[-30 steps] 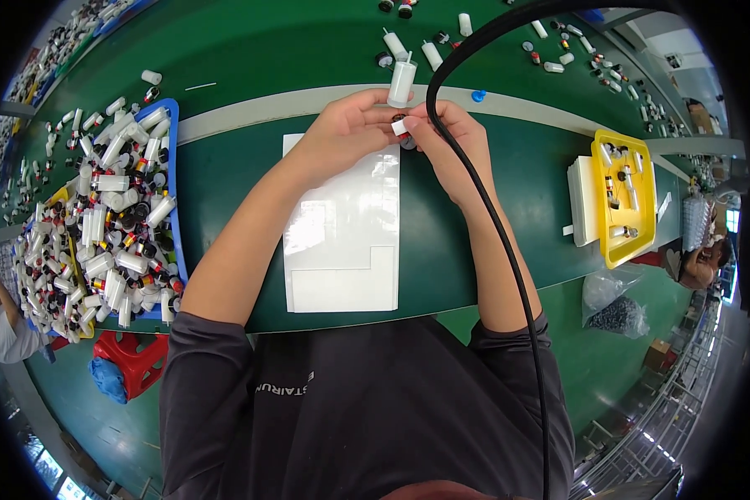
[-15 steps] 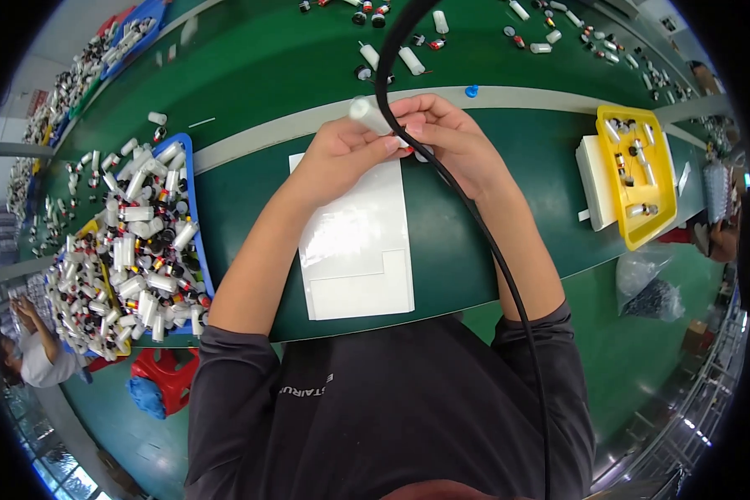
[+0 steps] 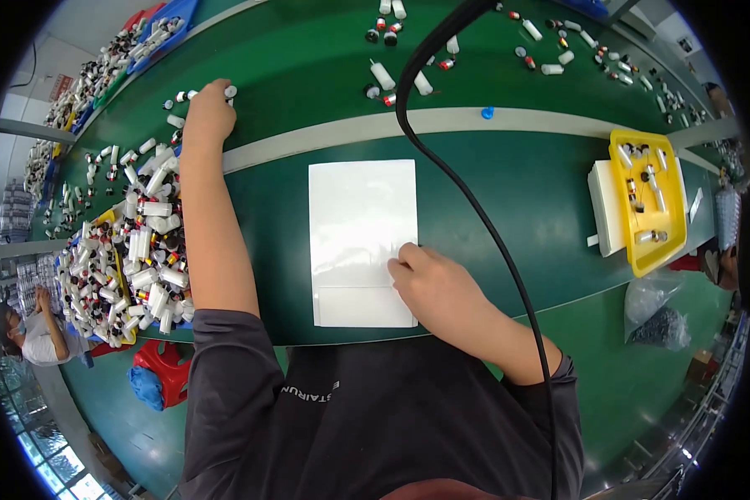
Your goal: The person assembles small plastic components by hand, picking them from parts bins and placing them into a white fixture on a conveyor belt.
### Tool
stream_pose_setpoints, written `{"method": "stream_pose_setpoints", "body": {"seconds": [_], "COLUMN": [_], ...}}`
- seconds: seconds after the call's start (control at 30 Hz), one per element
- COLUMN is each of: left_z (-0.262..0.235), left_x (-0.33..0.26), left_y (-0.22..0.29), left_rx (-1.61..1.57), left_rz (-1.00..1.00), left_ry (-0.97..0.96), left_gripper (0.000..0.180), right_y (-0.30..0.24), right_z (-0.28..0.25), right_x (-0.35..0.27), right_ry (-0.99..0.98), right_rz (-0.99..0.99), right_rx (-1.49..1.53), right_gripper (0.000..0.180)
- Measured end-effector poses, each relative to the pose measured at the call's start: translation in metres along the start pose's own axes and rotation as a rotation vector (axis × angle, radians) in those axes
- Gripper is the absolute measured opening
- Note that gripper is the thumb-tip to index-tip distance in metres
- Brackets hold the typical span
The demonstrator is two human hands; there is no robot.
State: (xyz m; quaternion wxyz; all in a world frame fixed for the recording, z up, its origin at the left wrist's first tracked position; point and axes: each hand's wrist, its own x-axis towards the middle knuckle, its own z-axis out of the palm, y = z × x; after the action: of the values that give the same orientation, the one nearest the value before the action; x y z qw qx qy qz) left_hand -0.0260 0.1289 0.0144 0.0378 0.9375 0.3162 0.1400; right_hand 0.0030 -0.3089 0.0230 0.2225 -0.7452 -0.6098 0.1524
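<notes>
My left hand (image 3: 211, 112) reaches to the far left, over the green belt beyond the pale strip. Its fingers are curled, and a small white cylinder with a grey round end (image 3: 231, 93) shows at its fingertips. In front of me lies a white sheet (image 3: 362, 200), glossy on its upper part, with a line across its lower part. My right hand (image 3: 433, 287) rests on the sheet's right edge, fingers bent and pressed together. Whatever they pinch is hidden.
At left a heap of white cylinders with black and red parts (image 3: 146, 250) fills bins. More lie on the belt (image 3: 308, 75). A yellow tray (image 3: 642, 258) stands at right. A black cable (image 3: 475, 208) hangs across the view. A person (image 3: 46, 333) sits far left.
My hands, which were together over the sheet's far end around a white cylinder, have parted. The left went out to the far left; the right came down to the sheet's lower right.
</notes>
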Motion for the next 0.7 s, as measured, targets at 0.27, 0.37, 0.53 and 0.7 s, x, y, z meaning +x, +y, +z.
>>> {"method": "stream_pose_setpoints", "body": {"seconds": [0.27,0.37,0.53,0.7], "left_z": [0.051,0.084,0.057,0.034], "left_x": [0.004,0.013,0.026,-0.011], "left_y": [0.122,0.14,0.149,0.142], "left_rx": [-0.418,-0.295,-0.182,-0.774], "left_rz": [0.424,0.665,0.582,0.254], "left_ry": [-0.013,-0.05,-0.327,-0.164], "left_gripper": [0.048,0.053,0.037,0.034], "right_y": [-0.003,-0.008,-0.009,-0.007], "right_z": [-0.005,-0.005,-0.001,0.006], "right_x": [0.007,0.01,0.005,0.008], "right_ry": [-0.051,-0.06,-0.076,-0.053], "right_rz": [0.052,0.038,-0.008,0.062], "right_rx": [0.005,-0.027,-0.181,-0.107], "right_gripper": [0.02,0.021,0.021,0.024]}}
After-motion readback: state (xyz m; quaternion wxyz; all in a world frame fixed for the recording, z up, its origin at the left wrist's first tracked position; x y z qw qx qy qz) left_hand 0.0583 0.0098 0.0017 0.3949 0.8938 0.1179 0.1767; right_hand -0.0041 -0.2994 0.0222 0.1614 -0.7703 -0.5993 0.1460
